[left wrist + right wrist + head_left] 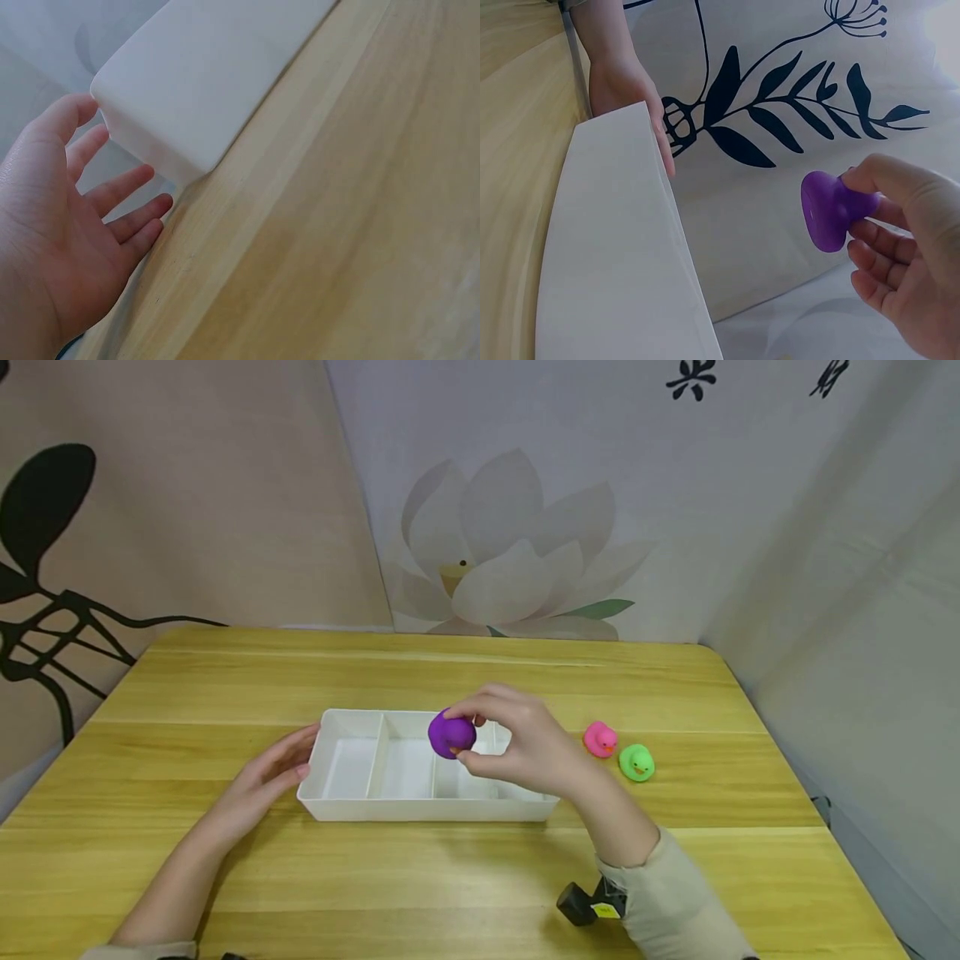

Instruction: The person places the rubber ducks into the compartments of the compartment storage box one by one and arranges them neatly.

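My right hand (pixel 525 739) pinches a purple rubber duck (pixel 452 737) between thumb and fingers, above a white divided tray (pixel 427 811). In the right wrist view the purple duck (pixel 826 212) is apart from the tray's white side (pixel 619 247), held up by the right hand (pixel 915 240). My left hand (pixel 258 781) rests against the tray's left end. The left wrist view has this left hand (pixel 75 217) with its fingers loosely spread along the tray's end wall (pixel 154 142). The duck and right hand hide part of the tray's right compartments.
A pink duck (pixel 600 739) and a green duck (pixel 637 763) stand on the wooden table (pixel 420 893), right of the tray. A curtain (pixel 540 410) with a flower print hangs behind the table's far edge.
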{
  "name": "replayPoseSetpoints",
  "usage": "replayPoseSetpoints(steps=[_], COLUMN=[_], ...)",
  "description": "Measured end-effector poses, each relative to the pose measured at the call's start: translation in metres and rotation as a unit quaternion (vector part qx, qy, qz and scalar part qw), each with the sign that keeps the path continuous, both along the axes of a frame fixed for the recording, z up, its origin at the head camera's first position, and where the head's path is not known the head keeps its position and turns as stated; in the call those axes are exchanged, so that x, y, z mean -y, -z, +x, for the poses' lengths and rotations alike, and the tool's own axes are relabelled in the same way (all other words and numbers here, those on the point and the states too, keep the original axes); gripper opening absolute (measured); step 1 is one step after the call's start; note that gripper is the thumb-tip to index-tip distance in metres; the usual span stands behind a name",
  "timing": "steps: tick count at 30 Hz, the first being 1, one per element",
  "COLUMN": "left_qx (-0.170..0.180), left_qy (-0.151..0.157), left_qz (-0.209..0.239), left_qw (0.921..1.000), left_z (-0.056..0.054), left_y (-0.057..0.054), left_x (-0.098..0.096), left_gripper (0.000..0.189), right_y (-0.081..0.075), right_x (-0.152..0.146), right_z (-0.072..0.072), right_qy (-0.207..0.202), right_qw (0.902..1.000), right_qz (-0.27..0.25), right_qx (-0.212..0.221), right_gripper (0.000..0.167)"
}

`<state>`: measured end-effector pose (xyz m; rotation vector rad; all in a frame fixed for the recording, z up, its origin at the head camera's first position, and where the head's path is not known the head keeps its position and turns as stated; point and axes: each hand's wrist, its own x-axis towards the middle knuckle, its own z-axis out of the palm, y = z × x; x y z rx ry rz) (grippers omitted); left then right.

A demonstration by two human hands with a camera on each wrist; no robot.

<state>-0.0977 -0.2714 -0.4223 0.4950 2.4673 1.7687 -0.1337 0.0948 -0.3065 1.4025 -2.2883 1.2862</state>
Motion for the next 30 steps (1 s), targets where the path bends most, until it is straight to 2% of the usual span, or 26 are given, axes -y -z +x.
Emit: replayPoseSetpoints(steps=[10, 18, 30], left_qx=[0.0, -0.01, -0.007], left_qy=[-0.004, -0.001, -0.004], left_qz=[-0.005, 0.0, -0.003], left_qw=[1.0, 1.0, 1.0], left_z=[0.001, 0.0, 0.001], left_y=[0.0, -0.001, 0.0], left_x=[0.0, -0.001, -0.001], left_gripper=[0.049, 0.05, 0.049], right_y=[0.005, 0.015, 0.023], right_x=[0.025, 0.042, 0.062], right_z=[-0.006, -0.013, -0.017], right_qy=[-0.011, -0.018, -0.017], right_qw=[0.9999, 0.9997, 0.9963], right_qz=[-0.007, -0.009, 0.027], right_qx=[0.005, 0.014, 0.079], right_gripper=[0.032, 0.031, 0.03])
